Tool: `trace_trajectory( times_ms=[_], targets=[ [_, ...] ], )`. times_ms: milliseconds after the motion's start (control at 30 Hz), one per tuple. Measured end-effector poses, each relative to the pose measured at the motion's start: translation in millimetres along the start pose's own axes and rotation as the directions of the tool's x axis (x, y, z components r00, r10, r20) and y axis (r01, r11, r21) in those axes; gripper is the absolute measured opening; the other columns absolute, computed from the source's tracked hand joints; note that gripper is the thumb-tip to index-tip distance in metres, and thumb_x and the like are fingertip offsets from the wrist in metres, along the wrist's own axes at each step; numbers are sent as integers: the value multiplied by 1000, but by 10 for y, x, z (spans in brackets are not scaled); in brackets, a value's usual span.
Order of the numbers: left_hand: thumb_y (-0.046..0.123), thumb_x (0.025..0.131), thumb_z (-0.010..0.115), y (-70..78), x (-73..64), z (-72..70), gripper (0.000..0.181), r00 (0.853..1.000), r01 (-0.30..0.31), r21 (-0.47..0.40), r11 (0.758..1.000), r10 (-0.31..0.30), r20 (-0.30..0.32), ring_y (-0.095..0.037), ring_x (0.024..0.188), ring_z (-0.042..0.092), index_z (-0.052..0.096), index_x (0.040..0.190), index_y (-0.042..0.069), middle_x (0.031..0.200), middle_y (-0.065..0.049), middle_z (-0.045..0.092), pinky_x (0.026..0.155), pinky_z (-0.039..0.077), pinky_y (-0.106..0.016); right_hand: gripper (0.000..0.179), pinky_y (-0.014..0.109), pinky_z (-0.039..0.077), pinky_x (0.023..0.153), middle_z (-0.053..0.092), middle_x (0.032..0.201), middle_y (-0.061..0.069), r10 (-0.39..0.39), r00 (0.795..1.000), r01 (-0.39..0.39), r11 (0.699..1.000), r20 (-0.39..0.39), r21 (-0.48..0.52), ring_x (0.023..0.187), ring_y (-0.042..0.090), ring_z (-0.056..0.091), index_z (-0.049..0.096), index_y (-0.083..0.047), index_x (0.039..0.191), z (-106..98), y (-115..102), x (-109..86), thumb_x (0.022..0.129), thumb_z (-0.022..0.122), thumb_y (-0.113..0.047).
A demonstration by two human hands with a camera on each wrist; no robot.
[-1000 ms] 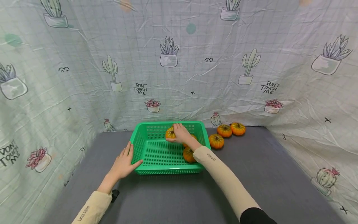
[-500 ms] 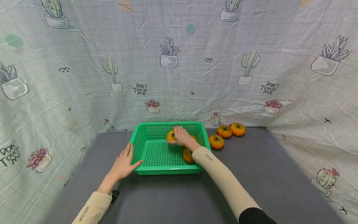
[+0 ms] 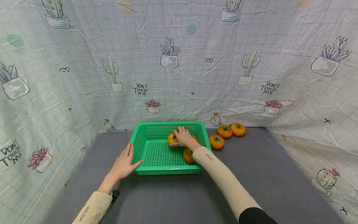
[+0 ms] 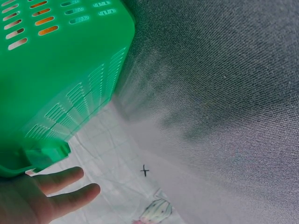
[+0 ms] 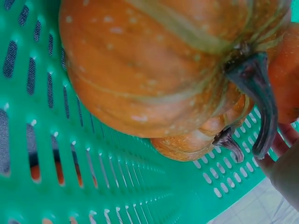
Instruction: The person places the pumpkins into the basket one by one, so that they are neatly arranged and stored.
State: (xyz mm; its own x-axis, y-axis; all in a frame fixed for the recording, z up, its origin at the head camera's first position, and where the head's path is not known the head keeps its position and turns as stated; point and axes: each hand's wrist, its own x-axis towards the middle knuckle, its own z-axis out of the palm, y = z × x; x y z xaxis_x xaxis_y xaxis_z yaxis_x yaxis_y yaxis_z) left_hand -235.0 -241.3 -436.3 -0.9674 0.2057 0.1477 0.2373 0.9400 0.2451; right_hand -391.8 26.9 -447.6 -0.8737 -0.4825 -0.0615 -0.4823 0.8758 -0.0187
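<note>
A green perforated plastic basket (image 3: 167, 168) stands on the dark table. Inside it, toward the back, my right hand (image 3: 184, 137) has its fingers and thumb around a small orange pumpkin (image 3: 171, 139). Two more pumpkins sit at the basket's right side: one in front (image 3: 188, 155), the other partly hidden behind my right hand. In the right wrist view a large striped pumpkin (image 5: 149, 65) with a dark stem fills the foreground, and my fingers show at the right edge. My left hand (image 3: 123, 165) rests straight-fingered against the basket's left front corner, thumb over the rim.
Right of the basket, outside it, lie three pumpkins: a near one (image 3: 216, 142), a middle one (image 3: 224, 131) and a far one (image 3: 238, 129). A cactus-print cloth (image 3: 193, 74) hangs behind and along both sides of the table (image 3: 165, 199).
My right hand has shifted slightly right and toward me inside the basket, and the pumpkin with it, closer to the other two. My left hand stays on the basket's corner.
</note>
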Motion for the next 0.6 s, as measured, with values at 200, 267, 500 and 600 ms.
trace_trajectory(
  times_ms=[200,267,500,600],
  targets=[
    [47,87,49,-6,2,8,85,1000,2,1,1000,-2,1,-51,126,24,14,139,-10,147,-26,8,92,29,-64,84,47,24,106,23,144,15,4,1000,-3,1000,25,-22,135,32,18,28,-18,140,20,0,21,76,40,-71],
    [47,87,48,-8,1,9,85,1000,2,2,1000,-2,4,-51,127,24,14,140,-10,147,-26,7,92,29,-64,79,45,25,106,26,143,13,15,998,-14,999,55,-36,134,31,21,28,-17,140,-81,-65,-68,79,43,-65],
    [48,87,47,-9,-2,0,85,1000,-5,2,1000,5,6,-51,126,24,14,139,-10,147,-27,8,92,29,-64,74,42,32,97,34,135,7,-12,999,14,997,31,-72,123,26,32,28,-20,139,-117,-105,-151,81,46,-61],
    [48,87,47,-11,-1,2,86,1000,-7,1,1000,7,1,-51,126,24,14,139,-10,147,-27,8,92,29,-64,75,43,31,98,33,136,8,-8,999,11,998,36,-69,123,26,31,28,-20,140,-117,-109,-155,81,48,-60]
  ],
)
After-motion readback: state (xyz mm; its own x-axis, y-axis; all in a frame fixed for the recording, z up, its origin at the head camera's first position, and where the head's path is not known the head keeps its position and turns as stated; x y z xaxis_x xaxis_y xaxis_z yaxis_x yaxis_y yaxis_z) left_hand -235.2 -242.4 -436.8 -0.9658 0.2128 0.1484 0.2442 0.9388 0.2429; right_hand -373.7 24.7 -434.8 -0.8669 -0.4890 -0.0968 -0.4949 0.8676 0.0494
